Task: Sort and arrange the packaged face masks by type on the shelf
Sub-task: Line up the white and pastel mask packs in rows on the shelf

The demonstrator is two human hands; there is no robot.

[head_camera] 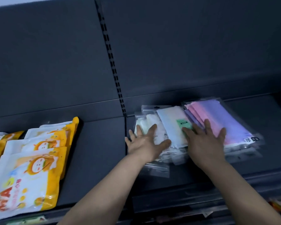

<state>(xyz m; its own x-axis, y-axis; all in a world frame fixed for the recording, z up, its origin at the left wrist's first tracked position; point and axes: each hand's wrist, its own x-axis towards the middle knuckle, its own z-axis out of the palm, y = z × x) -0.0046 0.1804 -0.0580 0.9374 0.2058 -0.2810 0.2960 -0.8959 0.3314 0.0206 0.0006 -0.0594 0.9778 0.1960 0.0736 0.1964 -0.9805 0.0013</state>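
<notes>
Left grip (146, 141) is laid flat, fingers spread, on white packs (168, 127), right grip (204, 141) likewise on pink packs (225, 117); piles should be slid apart evenly

"10" on the pink-purple mask pack (230, 120), big orange "MA" on the nearest yellow-white pouch (28, 181)

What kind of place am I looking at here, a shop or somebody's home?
Most likely a shop aisle. The dark metal shelf has a slotted upright for adjustable shelving, and stock lies in multiples: clear-bagged face masks stacked on the right, matching orange-and-white pouches overlapping on the left.
</notes>
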